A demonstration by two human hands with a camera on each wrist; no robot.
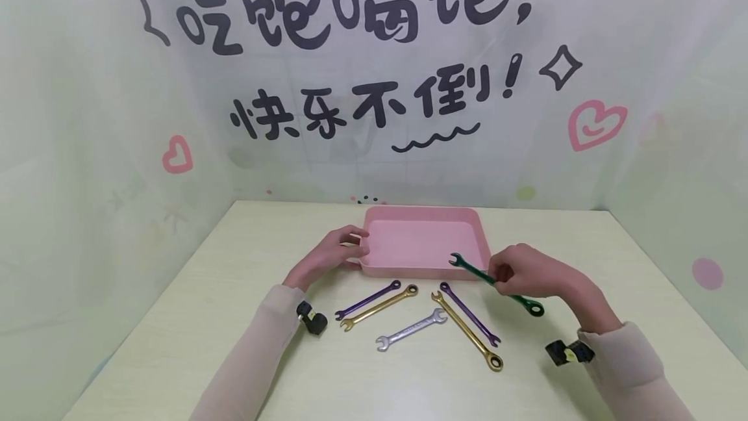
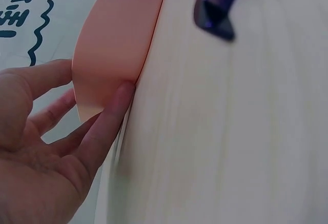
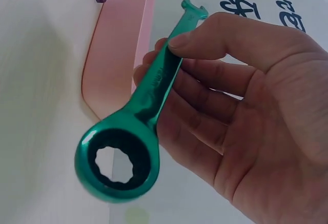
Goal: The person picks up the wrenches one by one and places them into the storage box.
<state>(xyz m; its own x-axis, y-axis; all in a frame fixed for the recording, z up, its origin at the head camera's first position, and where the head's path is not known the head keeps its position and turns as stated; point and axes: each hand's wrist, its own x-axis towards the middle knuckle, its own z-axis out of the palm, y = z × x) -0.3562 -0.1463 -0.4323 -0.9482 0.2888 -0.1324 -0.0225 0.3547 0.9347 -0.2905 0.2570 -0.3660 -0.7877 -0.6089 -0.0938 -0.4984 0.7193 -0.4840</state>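
My left hand (image 1: 332, 253) grips the left end of a pink tray (image 1: 426, 273). In the left wrist view its fingers (image 2: 110, 119) lie against the tray's wall, one tip at the rim and another low on the outer side. My right hand (image 1: 528, 270) pinches a green wrench (image 1: 522, 301) by its shank, thumb on one face and fingers behind. The wrench is held over the tray's front right corner, its open end (image 3: 193, 11) towards the tray and its ring end (image 3: 118, 155) towards the near right.
In front of the tray lie two purple wrenches (image 1: 368, 299) (image 1: 470, 314), two gold wrenches (image 1: 380, 307) (image 1: 467, 332) and a silver wrench (image 1: 411, 330). A printed cloth (image 1: 374, 174) hangs behind the pale table (image 1: 280, 382). Each wrist carries a small black camera (image 1: 311, 319).
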